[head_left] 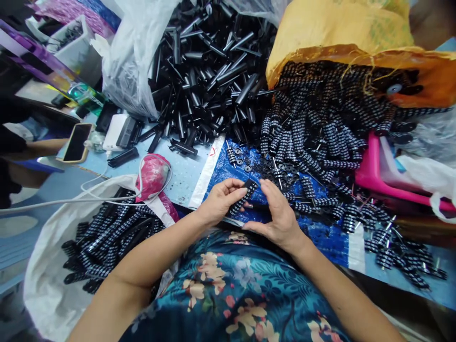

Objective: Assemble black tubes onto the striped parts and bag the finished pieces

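My left hand [225, 198] is closed around a black roller [248, 190] with rows of small white characters, held tilted over the table's front edge. To its right, my right hand [280, 216] is open, thumb and fingers spread. A dark thin rod [257, 206] shows between the hands; whether it belongs to the roller I cannot tell. Small black discs with metal centres [247, 168] lie just beyond, on a blue sheet [221, 179]. Beside them stands a short roller with a metal shaft [231, 155].
Black plastic tubes [194, 95] are heaped at the back. Several patterned rollers [302, 137] spill from a yellow sack [335, 28] near a pink bin [374, 171]. A white sack [42, 266] of rollers stands left, below a red wrapped bundle [154, 176], cable and phone [76, 142].
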Motion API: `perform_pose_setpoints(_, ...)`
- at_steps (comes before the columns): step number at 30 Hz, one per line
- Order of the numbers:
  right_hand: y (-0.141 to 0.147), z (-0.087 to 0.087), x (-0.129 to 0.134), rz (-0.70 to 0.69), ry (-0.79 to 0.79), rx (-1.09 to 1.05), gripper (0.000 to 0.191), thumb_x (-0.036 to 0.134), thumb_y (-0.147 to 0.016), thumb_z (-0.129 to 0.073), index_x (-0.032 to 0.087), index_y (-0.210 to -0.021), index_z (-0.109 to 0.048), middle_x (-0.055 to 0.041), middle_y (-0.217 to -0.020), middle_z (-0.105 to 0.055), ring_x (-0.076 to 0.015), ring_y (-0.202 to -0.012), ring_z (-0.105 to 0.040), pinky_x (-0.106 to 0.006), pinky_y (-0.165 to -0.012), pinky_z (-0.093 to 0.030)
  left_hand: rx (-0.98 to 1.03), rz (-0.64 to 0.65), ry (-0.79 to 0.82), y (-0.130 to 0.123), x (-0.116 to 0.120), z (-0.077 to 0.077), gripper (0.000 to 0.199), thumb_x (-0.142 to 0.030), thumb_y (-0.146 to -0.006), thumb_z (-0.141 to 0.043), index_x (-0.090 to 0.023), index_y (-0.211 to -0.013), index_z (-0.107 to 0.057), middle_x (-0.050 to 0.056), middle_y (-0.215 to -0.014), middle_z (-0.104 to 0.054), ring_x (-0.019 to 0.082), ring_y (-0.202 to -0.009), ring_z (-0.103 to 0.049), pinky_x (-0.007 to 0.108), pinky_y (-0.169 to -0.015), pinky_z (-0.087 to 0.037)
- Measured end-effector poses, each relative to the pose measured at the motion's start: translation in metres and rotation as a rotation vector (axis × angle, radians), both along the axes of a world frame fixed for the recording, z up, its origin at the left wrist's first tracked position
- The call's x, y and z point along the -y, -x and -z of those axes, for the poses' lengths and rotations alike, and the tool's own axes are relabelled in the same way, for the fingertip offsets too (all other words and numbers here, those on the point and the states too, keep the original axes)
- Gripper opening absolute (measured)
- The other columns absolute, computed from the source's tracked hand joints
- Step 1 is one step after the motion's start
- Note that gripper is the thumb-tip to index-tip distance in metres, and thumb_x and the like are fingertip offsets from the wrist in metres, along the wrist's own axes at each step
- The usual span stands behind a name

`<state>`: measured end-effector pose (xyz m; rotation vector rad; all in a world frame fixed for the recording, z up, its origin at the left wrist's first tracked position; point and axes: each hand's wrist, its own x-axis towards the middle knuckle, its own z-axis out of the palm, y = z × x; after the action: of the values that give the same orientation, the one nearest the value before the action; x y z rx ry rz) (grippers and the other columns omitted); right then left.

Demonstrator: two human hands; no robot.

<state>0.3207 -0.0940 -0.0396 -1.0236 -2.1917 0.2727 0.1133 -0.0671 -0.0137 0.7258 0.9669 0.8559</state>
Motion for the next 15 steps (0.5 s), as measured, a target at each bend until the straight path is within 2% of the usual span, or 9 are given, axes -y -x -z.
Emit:
perform_pose_setpoints(3,-0.005,0.003,0.010,0.104,-0.001,0.250,0.041,0.031,-0.093,-0.066,0.017,-0.131,-0.059,-0.0138,-0.112,-0.071,-0.0294,-0.106,-0.067,-0.043,-0.088,-0.055,-0.410,-0.048,-0.416,0.025,-0.009,-0.001,0.027,-0.037,-0.084,-0.073,-0.017,-0.100,-0.066,0.003,-0.087,-0.068,0.015,-0.078,-0.064,0.028,-0.074,-0.051)
perform_pose_setpoints(4,-0.006,0.004,0.013,0.120,-0.006,0.318,0.029,0.028,-0.095,-0.063,0.016,-0.121,-0.063,-0.0121,-0.103,-0.072,-0.0267,-0.095,-0.068,-0.040,-0.082,-0.054,-0.560,-0.024,-0.526,0.034,-0.013,-0.003,0.024,-0.035,-0.085,-0.071,-0.016,-0.101,-0.068,0.004,-0.089,-0.069,0.016,-0.081,-0.064,0.029,-0.078,-0.050)
perform_pose_setpoints(6,-0.007,0.002,0.017,0.112,-0.024,0.381,0.022,0.027,-0.096,-0.061,0.013,-0.113,-0.065,-0.0119,-0.098,-0.072,-0.0240,-0.085,-0.067,-0.037,-0.076,-0.052,-0.810,0.045,-0.666,0.049,-0.023,-0.006,0.020,-0.033,-0.087,-0.068,-0.016,-0.100,-0.070,0.005,-0.089,-0.070,0.017,-0.084,-0.063,0.032,-0.081,-0.048)
perform_pose_setpoints(8,-0.008,0.000,0.018,0.097,-0.032,0.369,0.023,0.026,-0.097,-0.060,0.011,-0.113,-0.064,-0.0124,-0.097,-0.071,-0.0228,-0.084,-0.066,-0.035,-0.077,-0.052,-0.946,0.111,-0.696,0.061,-0.031,-0.008,0.019,-0.033,-0.088,-0.068,-0.016,-0.096,-0.072,0.006,-0.089,-0.070,0.018,-0.083,-0.063,0.033,-0.080,-0.047)
perform_pose_setpoints(10,-0.012,-0.002,0.017,0.097,-0.003,0.317,0.021,0.025,-0.098,-0.057,0.012,-0.112,-0.063,-0.0104,-0.093,-0.071,-0.0207,-0.082,-0.066,-0.032,-0.075,-0.051,-0.997,0.160,-0.650,0.067,-0.036,-0.006,0.017,-0.031,-0.088,-0.067,-0.016,-0.094,-0.072,0.006,-0.087,-0.070,0.017,-0.080,-0.062,0.032,-0.076,-0.046)
perform_pose_setpoints(15,-0.019,-0.006,0.012,0.160,0.081,0.072,0.017,0.021,-0.099,-0.052,0.015,-0.111,-0.062,-0.0079,-0.091,-0.068,-0.0183,-0.080,-0.066,-0.029,-0.074,-0.052,-1.107,0.237,-0.585,0.068,-0.034,0.002,0.018,-0.031,-0.084,-0.071,-0.016,-0.094,-0.071,0.005,-0.087,-0.068,0.017,-0.078,-0.059,0.030,-0.072,-0.041)
